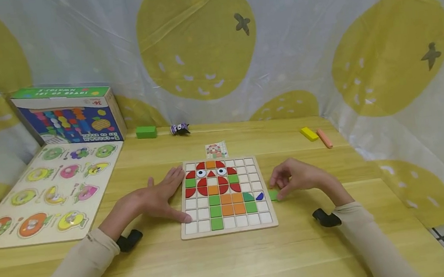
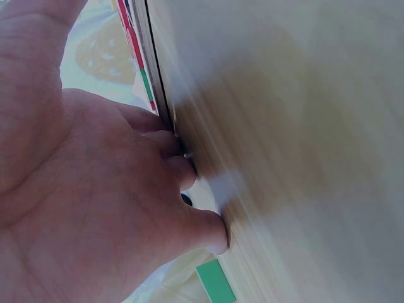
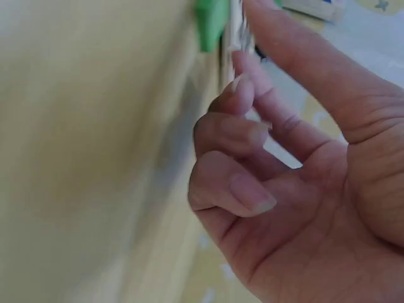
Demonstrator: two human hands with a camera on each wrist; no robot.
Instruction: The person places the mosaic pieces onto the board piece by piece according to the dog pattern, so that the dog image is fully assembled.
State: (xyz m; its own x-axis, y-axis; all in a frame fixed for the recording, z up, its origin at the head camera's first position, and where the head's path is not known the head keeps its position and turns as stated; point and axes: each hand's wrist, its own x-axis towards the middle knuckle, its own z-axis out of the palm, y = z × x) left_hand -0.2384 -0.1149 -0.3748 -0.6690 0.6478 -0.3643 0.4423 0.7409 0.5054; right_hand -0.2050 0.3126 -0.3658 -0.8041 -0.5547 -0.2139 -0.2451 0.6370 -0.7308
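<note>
On the pale wooden desk [image 1: 236, 265] lies a square wooden grid board [image 1: 225, 196], partly filled with red, orange and green tiles that form an owl-like figure. The left hand [image 1: 159, 199] lies flat at the board's nine o'clock side, fingers straight and spread, their tips touching the board's left edge; the left wrist view shows the fingers [image 2: 189, 173] pressed against that rim. It holds nothing.

The right hand [image 1: 294, 178] sits at the board's three o'clock side with fingers curled, and its fingertips rest on a small green square tile [image 1: 273, 194] lying on the desk just beside the board's right edge. In the right wrist view the tile [image 3: 211, 22] shows at the tip of the index finger, the other fingers [image 3: 233, 132] bent toward the palm; whether the tile is pinched or only touched I cannot tell.

A small pattern card [image 1: 216, 150] lies at the board's twelve o'clock. Further off toward eleven o'clock stand a green wooden block [image 1: 146, 132] and a blue toy box [image 1: 69, 115], and a wooden fruit peg puzzle [image 1: 43, 195] lies out at nine o'clock. A yellow block [image 1: 309, 134] and an orange stick [image 1: 324, 138] lie toward two o'clock.
</note>
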